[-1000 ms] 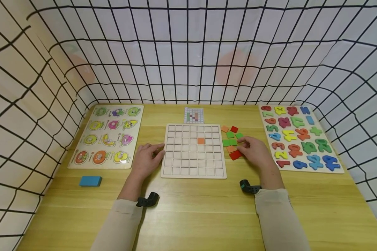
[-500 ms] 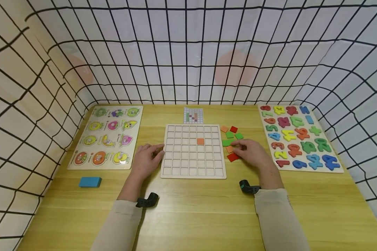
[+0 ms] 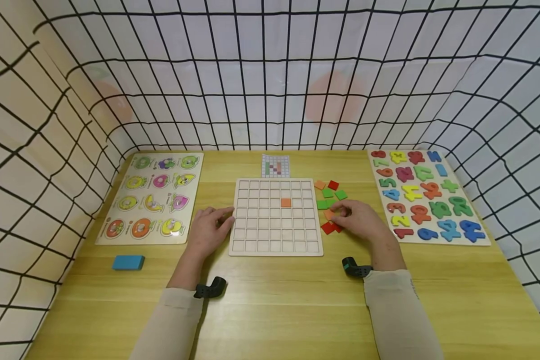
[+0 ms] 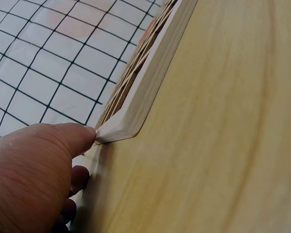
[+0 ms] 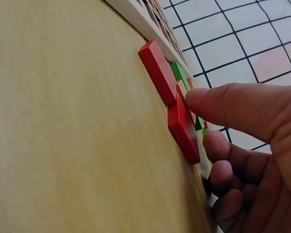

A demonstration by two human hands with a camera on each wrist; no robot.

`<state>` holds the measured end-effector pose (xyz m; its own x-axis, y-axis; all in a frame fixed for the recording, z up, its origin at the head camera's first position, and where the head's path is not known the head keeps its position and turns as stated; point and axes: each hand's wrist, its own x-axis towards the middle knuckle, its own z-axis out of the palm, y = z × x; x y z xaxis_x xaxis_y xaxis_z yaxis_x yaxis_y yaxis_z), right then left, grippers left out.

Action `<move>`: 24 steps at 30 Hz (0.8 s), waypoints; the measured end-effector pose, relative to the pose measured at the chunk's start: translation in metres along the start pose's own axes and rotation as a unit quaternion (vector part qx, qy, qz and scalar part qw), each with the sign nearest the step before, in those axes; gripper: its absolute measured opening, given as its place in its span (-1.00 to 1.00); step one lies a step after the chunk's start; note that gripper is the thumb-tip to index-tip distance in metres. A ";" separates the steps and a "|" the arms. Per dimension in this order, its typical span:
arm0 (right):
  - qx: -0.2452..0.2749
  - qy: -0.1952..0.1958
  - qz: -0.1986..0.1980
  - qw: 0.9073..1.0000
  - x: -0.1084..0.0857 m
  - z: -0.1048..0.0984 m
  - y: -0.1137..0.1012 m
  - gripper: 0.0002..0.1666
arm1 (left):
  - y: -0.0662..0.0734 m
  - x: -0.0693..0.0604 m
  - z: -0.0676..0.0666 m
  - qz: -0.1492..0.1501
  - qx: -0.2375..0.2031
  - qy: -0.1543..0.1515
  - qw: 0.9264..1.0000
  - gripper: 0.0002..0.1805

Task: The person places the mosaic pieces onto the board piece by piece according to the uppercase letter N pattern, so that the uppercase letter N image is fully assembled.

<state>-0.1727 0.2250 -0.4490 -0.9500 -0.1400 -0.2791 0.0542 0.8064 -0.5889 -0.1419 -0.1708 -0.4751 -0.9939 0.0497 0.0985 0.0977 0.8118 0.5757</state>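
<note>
My left hand rests at the left edge of a wooden grid board. In the left wrist view its thumb touches the board's rim. One orange tile sits in a square of the grid. My right hand is over loose tiles right of the board, thumb and forefinger at an orange tile. Two red tiles lie by the thumb in the right wrist view, partly overlapping the orange one from there. Several green tiles lie just beyond; the fingertips' contact is partly hidden.
A printed pattern card lies behind the board. At left are a fruit puzzle board and a blue block. A number puzzle board lies at right. Black wire mesh borders the table's back and sides.
My right hand has shifted slightly left among the tiles. The two green tiles beside it have spread apart, and the red tiles have moved a little left. My left hand stays at the board.
</note>
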 end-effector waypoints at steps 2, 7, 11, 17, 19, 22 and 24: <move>0.004 0.000 0.004 1.000 0.000 0.000 0.000 -0.60 | -0.001 0.000 0.001 0.001 0.002 0.001 1.000 -0.60; 0.005 -0.007 -0.009 1.000 -0.001 -0.001 -0.001 -0.56 | -0.002 0.000 0.001 0.004 0.003 0.004 1.000 -0.60; 0.007 -0.018 -0.018 1.000 -0.002 -0.003 0.000 -0.54 | -0.002 0.000 0.001 0.005 0.001 0.005 1.000 -0.60; 0.009 -0.024 -0.015 1.000 -0.001 -0.003 0.001 -0.51 | -0.002 0.000 0.001 0.006 0.000 0.004 1.000 -0.60; 0.006 -0.024 -0.017 1.000 0.000 -0.002 0.001 -0.51 | -0.002 0.000 0.001 0.004 0.000 0.003 1.000 -0.60; 0.004 -0.024 -0.019 1.000 0.000 -0.002 0.002 -0.50 | -0.001 0.000 0.000 0.004 0.000 0.003 1.000 -0.60; 0.002 -0.024 -0.020 1.000 0.001 -0.002 0.003 -0.50 | -0.001 0.000 0.000 0.004 -0.001 0.003 1.000 -0.60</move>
<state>-0.1737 0.2286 -0.4495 -0.9356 -0.1992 -0.2914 0.0182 0.7971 -0.6036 -0.1423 -0.1714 -0.4756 -0.9928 0.0530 0.1078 0.1058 0.8103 0.5764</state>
